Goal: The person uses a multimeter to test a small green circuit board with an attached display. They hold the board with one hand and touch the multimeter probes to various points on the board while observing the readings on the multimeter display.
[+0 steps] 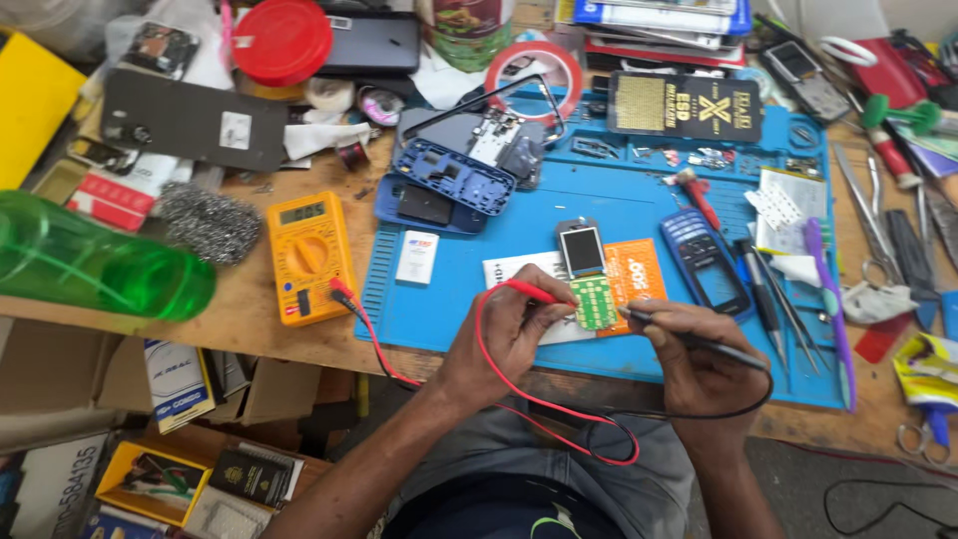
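Nearest the camera is the person's lap in grey cloth, with red and black test leads looping across it. Above that, the left hand [509, 334] is closed around a red probe [524, 290], its tip touching the left edge of a bare phone circuit board [589, 279]. The right hand [694, 349] pinches a black probe [689, 339] narrowly between thumb and fingers, the tip meeting the board's right edge.

The board, with a small screen above a green keypad area, lies on the blue work mat [599, 200], near the mat's front edge, partly over an orange card [639, 274]. Just right of the board, on the mat, lies a dark blue phone front cover [707, 262]. At the mat's upper left corner sits a blue phone housing [454, 180] on other opened parts. A small white block [416, 258] rests near the mat's left edge.

Just off the mat's left edge, on the wooden bench, stands a yellow multimeter [309, 255], the leads plugged into it. Well left of the mat lies a green plastic bottle [90, 265]. Tweezers and scissors lie off the mat's right edge.
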Available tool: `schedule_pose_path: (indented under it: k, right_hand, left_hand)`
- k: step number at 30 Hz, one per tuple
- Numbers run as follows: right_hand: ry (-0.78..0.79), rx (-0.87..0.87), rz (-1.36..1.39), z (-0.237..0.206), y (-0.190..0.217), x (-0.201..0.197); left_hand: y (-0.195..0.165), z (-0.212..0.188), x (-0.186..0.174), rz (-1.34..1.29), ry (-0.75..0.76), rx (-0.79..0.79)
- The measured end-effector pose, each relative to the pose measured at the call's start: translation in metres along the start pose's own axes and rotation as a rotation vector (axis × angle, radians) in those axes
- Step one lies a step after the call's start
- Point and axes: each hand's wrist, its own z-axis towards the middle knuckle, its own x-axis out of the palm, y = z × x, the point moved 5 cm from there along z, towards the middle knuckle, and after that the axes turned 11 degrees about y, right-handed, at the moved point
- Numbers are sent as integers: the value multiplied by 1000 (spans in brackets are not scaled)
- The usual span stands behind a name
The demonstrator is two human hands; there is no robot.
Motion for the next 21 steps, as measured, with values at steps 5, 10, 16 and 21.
schedule_pose_path:
  k: [5,10,16,21]
  right_hand:
    - [-80,37,15,-4,-4,-2]
    - [-64,62,8,-3,-8,-2]
    - [-56,84,11,-2,-6,0]
    - [-28,104,-34,1,-5,2]
  left_hand:
    - [-10,4,-1,28,9,8]
    - [-8,5,0,95,-11,10]
    - [-9,5,2,166,-24,53]
    - [-11,6,2,161,-36,90]
